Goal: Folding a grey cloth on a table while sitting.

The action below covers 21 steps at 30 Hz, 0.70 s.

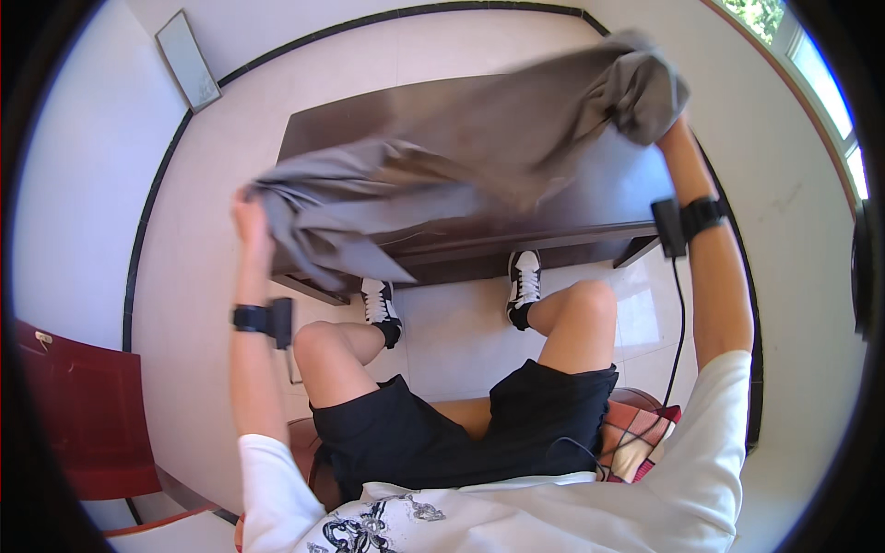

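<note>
A grey cloth (387, 180), perhaps a garment, hangs stretched between my two raised hands above a dark brown low table (599, 189). My left hand (250, 217) is closed on its left end, where folds fan out and a pointed corner dangles toward the table's near edge. The right end is bunched up at the far right, over my right hand (673, 138). Only part of that hand shows; its fingers are hidden in the bundle. The cloth's middle is smeared by motion and its kind is unclear.
Both my wrists wear black straps with small boxes; a cable (678, 341) runs down from the right one. My shoes (525, 276) stand at the table's near edge. A mirror-like panel (188, 63) leans at the far left wall. A red door-like panel (88, 415) is at lower left.
</note>
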Motion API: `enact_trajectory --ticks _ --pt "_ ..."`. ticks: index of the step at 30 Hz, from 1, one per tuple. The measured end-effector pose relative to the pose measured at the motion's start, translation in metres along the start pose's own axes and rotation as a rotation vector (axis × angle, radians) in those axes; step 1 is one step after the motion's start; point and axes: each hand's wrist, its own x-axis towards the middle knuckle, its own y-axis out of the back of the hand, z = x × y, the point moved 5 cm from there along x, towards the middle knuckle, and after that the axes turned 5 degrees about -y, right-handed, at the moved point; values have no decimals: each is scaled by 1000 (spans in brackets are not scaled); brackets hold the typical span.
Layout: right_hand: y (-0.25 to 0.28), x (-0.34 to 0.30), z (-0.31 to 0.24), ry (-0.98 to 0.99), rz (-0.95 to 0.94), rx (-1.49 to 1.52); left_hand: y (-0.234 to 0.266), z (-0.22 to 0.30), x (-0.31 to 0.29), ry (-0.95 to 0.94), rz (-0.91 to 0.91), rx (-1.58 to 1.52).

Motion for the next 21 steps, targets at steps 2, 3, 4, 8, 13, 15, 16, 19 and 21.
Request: enact_trajectory --ticks 2,3,4,8,13,15,16,19,21 --pt "70 21 7 163 -53 238 36 23 50 76 61 -267" --pt "120 24 2 212 88 -318 29 37 59 56 105 -387" --pt "109 25 19 -74 245 108 62 54 70 -45 155 -353" --pt "110 9 38 -461 372 -145 69 80 72 -267 84 -113" --pt "25 -21 25 -826 354 -431 66 61 37 -408 -177 464" --pt "19 -24 35 -854 348 -329 75 30 33 -415 -249 557" --pt "17 -24 37 -876 403 -220 85 16 31 -430 -314 650" --pt "46 -21 45 -824 535 -282 106 -13 27 -500 -385 784" --pt "78 -17 40 -793 527 -522 121 -26 21 -452 -299 821"
